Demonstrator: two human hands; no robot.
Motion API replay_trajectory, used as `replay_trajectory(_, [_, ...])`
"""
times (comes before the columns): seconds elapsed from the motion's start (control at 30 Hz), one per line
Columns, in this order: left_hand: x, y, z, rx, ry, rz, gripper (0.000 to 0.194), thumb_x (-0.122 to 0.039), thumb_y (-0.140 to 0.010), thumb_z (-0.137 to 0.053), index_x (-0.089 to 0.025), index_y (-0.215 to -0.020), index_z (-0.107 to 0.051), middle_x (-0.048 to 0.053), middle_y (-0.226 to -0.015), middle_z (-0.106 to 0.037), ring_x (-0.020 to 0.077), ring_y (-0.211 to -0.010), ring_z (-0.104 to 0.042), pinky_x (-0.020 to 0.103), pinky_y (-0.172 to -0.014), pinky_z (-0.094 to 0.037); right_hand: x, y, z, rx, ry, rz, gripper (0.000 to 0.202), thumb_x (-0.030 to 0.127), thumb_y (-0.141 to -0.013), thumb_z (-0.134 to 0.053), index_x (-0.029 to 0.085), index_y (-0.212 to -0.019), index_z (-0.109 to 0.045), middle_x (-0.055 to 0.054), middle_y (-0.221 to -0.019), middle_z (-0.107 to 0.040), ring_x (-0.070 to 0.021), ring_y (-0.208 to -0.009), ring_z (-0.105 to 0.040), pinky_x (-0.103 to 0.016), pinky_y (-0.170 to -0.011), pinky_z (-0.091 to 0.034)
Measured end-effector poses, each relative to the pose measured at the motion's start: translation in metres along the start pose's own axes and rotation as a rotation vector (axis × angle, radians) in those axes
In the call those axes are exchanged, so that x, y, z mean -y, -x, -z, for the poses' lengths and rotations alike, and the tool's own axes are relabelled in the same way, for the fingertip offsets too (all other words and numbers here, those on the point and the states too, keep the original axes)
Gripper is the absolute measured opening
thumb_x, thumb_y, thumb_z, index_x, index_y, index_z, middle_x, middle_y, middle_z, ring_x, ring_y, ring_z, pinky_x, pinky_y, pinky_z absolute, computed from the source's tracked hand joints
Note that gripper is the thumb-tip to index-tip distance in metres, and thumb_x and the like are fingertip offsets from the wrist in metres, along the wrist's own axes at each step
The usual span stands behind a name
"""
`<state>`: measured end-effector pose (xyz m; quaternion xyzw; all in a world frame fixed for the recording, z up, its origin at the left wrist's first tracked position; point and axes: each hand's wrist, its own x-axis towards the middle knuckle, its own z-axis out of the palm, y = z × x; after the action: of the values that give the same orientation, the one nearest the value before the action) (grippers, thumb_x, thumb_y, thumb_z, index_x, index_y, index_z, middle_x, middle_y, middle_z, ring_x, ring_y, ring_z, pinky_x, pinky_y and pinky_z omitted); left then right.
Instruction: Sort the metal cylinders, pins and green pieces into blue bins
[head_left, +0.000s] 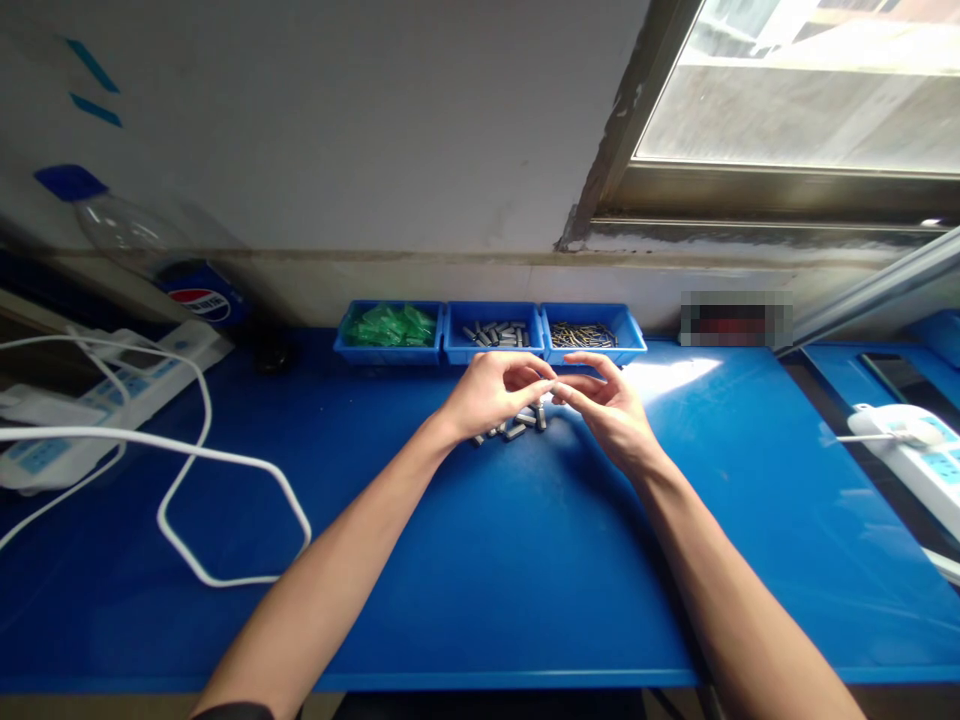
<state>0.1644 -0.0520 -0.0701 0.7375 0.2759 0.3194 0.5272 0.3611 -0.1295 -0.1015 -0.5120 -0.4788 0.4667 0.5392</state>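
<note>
My left hand (496, 392) and my right hand (604, 408) meet above the blue table, thumbs and index fingertips pinched together. Whatever sits between those fingertips is too small and covered to make out. Just below them, partly behind my left hand, lies a loose pile of short silvery metal cylinders (516, 431). Behind my hands stand three blue bins in a row. Green plastic pieces (394, 326) fill the left bin (390, 356). Similar metal cylinders (501, 334) are in the middle bin (459, 352). Thin brass-coloured pins or screws (581, 335) lie in the right bin (634, 350).
White cables (255, 462) loop over the table's left side beside a power strip (112, 400). A Pepsi bottle (199, 290) leans at the back left. Another power strip (911, 450) is at the right. A wall and window frame (622, 190) bound the back.
</note>
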Motion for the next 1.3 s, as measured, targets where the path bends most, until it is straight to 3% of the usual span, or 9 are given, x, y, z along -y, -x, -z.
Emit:
replay_trajectory(0.1, [0.002,-0.002,0.002,-0.134,0.016,0.001,0.017,-0.031,-0.088,-0.078,-0.017,-0.098,-0.081,0.007,-0.09,-0.083,0.0221,-0.081,-0.081,0.03,-0.076,-0.066,-0.001,0.0,0.001,-0.019,0.086,0.028,0.05,0.054,-0.087,-0.082,0.031,-0.128,-0.065,-0.005,-0.11,-0.082,-0.0269,-0.101,-0.079,-0.047,-0.096,-0.063])
replay_trajectory(0.2, [0.005,-0.004,0.006,-0.311,0.04,-0.011,0.022,-0.029,-0.086,-0.081,-0.016,-0.104,-0.081,0.008,-0.097,-0.084,0.0221,-0.085,-0.082,0.032,-0.084,-0.068,-0.003,-0.001,0.002,-0.05,0.383,0.156,0.031,0.051,-0.091,-0.078,0.027,-0.111,-0.077,-0.007,-0.109,-0.082,-0.0277,-0.1,-0.078,-0.047,-0.096,-0.062])
replay_trajectory(0.3, [0.009,-0.006,0.01,-0.418,0.036,0.022,0.033,-0.024,-0.085,-0.08,-0.015,-0.117,-0.079,0.011,-0.107,-0.083,0.0231,-0.096,-0.082,0.034,-0.092,-0.067,-0.006,-0.002,0.0,0.008,0.653,0.318,0.021,0.046,-0.095,-0.074,0.028,-0.102,-0.083,-0.008,-0.11,-0.083,-0.0296,-0.105,-0.074,-0.05,-0.1,-0.059])
replay_trajectory(0.37, [0.01,-0.005,0.01,-0.447,-0.015,0.029,0.03,-0.023,-0.087,-0.077,-0.015,-0.116,-0.079,0.011,-0.108,-0.083,0.0232,-0.097,-0.082,0.035,-0.093,-0.067,-0.008,-0.002,-0.001,0.061,0.724,0.375,0.02,0.043,-0.098,-0.071,0.029,-0.101,-0.085,-0.008,-0.114,-0.083,-0.0307,-0.109,-0.072,-0.052,-0.101,-0.058])
replay_trajectory(0.53, [0.009,-0.003,0.006,-0.385,-0.173,-0.031,0.012,-0.02,-0.09,-0.07,-0.019,-0.093,-0.081,0.006,-0.096,-0.084,0.0219,-0.087,-0.081,0.034,-0.086,-0.068,-0.01,-0.002,0.0,0.065,0.797,0.389,0.024,0.04,-0.102,-0.064,0.029,-0.103,-0.085,-0.006,-0.112,-0.084,-0.0307,-0.105,-0.071,-0.053,-0.097,-0.059])
replay_trajectory(0.77, [0.008,-0.002,0.004,-0.338,-0.245,-0.029,0.012,-0.017,-0.089,-0.07,-0.02,-0.092,-0.081,0.004,-0.094,-0.084,0.0217,-0.085,-0.081,0.032,-0.082,-0.066,-0.017,-0.005,0.011,-0.085,0.834,0.388,0.014,0.032,-0.097,-0.068,0.027,-0.099,-0.081,-0.008,-0.103,-0.083,-0.0311,-0.099,-0.073,-0.051,-0.092,-0.059])
replay_trajectory(0.93, [0.006,-0.001,0.002,-0.299,-0.294,-0.024,0.014,-0.015,-0.088,-0.069,-0.02,-0.092,-0.082,0.003,-0.091,-0.084,0.021,-0.083,-0.08,0.031,-0.081,-0.064,-0.018,-0.005,0.012,-0.107,0.844,0.349,0.01,0.033,-0.097,-0.066,0.026,-0.096,-0.074,-0.008,-0.099,-0.079,-0.0295,-0.094,-0.072,-0.048,-0.087,-0.059])
replay_trajectory(1.1, [0.007,-0.001,0.001,-0.221,-0.311,-0.035,0.015,-0.017,-0.089,-0.069,-0.019,-0.094,-0.082,0.004,-0.094,-0.084,0.0209,-0.083,-0.08,0.03,-0.08,-0.063,-0.013,-0.004,0.002,-0.096,0.534,0.257,0.019,0.042,-0.096,-0.07,0.026,-0.106,-0.072,-0.007,-0.103,-0.079,-0.0248,-0.088,-0.076,-0.043,-0.084,-0.062])
replay_trajectory(1.3, [0.006,-0.001,0.002,-0.151,-0.212,-0.006,0.015,-0.021,-0.089,-0.07,-0.018,-0.098,-0.082,0.005,-0.095,-0.084,0.0207,-0.084,-0.08,0.03,-0.082,-0.064,-0.003,-0.002,-0.003,-0.132,0.103,0.026,0.031,0.05,-0.08,-0.089,0.024,-0.094,-0.078,-0.005,-0.095,-0.082,-0.0247,-0.088,-0.078,-0.042,-0.088,-0.064])
